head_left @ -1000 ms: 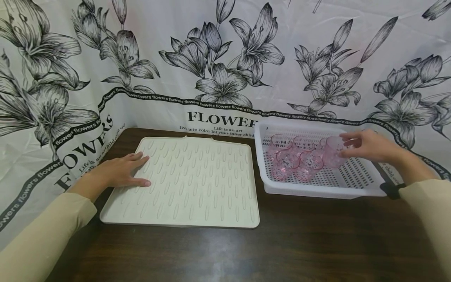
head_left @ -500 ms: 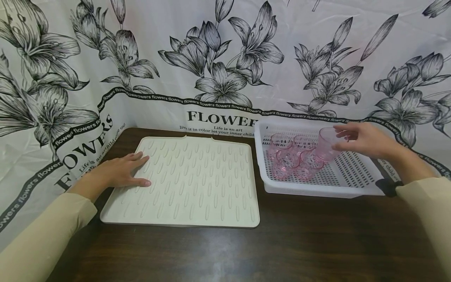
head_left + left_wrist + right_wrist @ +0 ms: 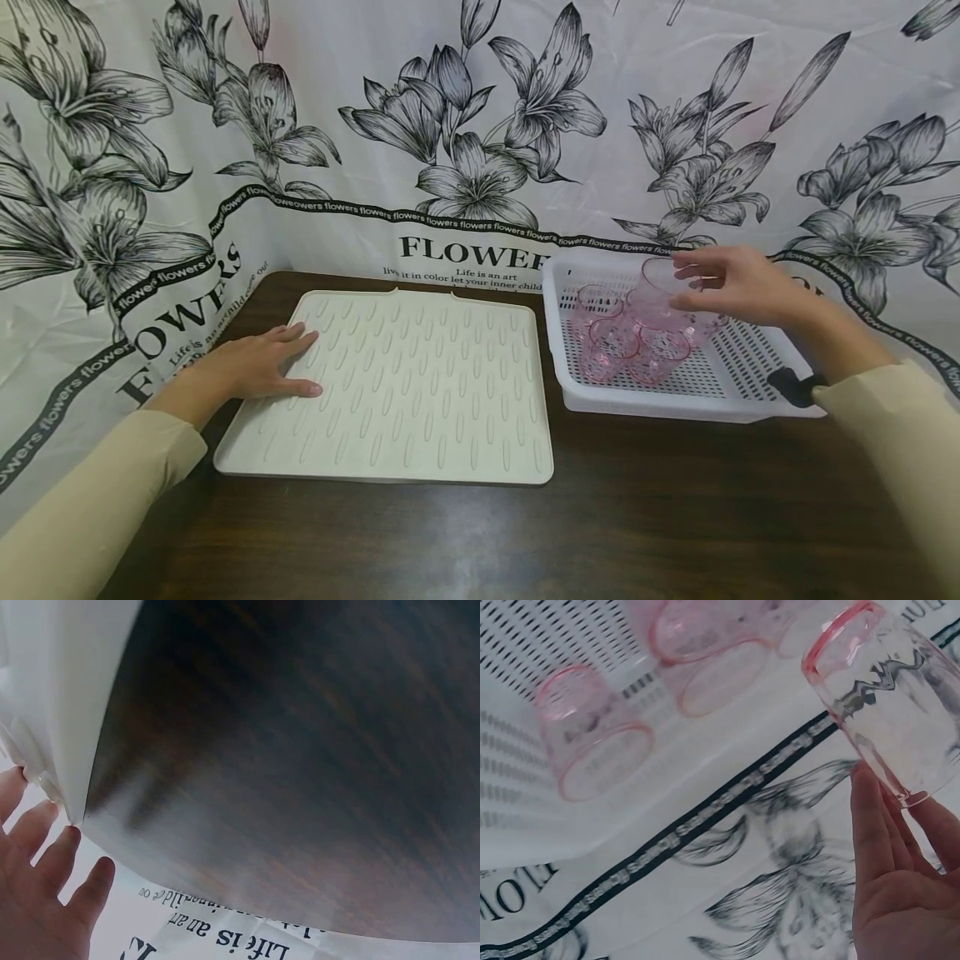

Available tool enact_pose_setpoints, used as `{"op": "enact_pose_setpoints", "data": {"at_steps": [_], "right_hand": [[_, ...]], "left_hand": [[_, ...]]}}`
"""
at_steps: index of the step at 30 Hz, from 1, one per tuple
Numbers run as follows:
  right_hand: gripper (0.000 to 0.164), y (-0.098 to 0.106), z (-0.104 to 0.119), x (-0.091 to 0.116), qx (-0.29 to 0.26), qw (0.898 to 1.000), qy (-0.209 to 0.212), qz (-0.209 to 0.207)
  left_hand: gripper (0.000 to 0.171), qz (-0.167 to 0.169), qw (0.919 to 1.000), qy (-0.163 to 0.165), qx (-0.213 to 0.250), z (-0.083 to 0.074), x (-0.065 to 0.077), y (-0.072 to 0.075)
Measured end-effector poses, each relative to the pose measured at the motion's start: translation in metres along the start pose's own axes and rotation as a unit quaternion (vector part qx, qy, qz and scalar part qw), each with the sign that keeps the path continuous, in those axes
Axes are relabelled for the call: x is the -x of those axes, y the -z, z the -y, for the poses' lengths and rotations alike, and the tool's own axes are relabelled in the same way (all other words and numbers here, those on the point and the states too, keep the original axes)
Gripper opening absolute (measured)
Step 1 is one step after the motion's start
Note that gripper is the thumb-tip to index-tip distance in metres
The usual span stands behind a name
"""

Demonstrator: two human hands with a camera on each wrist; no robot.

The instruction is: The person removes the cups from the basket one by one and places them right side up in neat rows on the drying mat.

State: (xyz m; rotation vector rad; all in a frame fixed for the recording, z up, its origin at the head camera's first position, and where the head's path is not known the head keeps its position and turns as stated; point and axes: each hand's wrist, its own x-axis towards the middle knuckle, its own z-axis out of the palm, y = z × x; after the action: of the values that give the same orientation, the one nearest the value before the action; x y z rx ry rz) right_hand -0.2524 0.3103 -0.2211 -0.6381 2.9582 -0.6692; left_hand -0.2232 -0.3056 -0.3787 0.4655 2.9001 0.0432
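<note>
My right hand (image 3: 742, 287) grips a clear pink drinking glass (image 3: 654, 287) near its rim, raised over the white perforated basket (image 3: 675, 406). Several similar pink glasses (image 3: 611, 350) stand together in the left half of that basket. In the right wrist view the held glass (image 3: 900, 697) tilts, with fingertips and thumb at its rim end. Across the left edge of a cream ridged mat (image 3: 420, 392) lies my left hand (image 3: 255, 367), fingers spread and relaxed. The left wrist view shows its fingertips (image 3: 67, 834) at the mat's pale edge.
Dark wooden table (image 3: 585, 533) runs along the front and between mat and basket. A white flower-printed cloth (image 3: 480, 108) hangs close behind both and along the left side. A black strap (image 3: 795, 387) is at my right wrist, over the basket's right end.
My right hand has lifted the pink glass from the right of the group and moved it left, above the other glasses. My left hand and the mat stay put.
</note>
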Motion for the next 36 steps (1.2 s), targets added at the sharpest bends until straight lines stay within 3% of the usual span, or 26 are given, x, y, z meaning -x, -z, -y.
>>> {"op": "enact_pose_setpoints", "data": {"at_steps": [15, 30, 36], "right_hand": [[0.07, -0.018, 0.052, -0.013, -0.034, 0.997, 0.067, 0.005], [0.073, -0.045, 0.085, -0.022, -0.097, 0.985, 0.139, 0.043], [0.076, -0.056, 0.095, -0.023, -0.087, 0.98, 0.167, 0.07]], "left_hand": [[0.112, 0.008, 0.9999, 0.007, 0.006, 0.0, 0.0, -0.001], [0.112, 0.009, 0.9999, 0.009, 0.004, -0.001, 0.0, -0.001], [0.111, 0.006, 1.0, 0.006, 0.002, -0.003, 0.0, 0.001]]}}
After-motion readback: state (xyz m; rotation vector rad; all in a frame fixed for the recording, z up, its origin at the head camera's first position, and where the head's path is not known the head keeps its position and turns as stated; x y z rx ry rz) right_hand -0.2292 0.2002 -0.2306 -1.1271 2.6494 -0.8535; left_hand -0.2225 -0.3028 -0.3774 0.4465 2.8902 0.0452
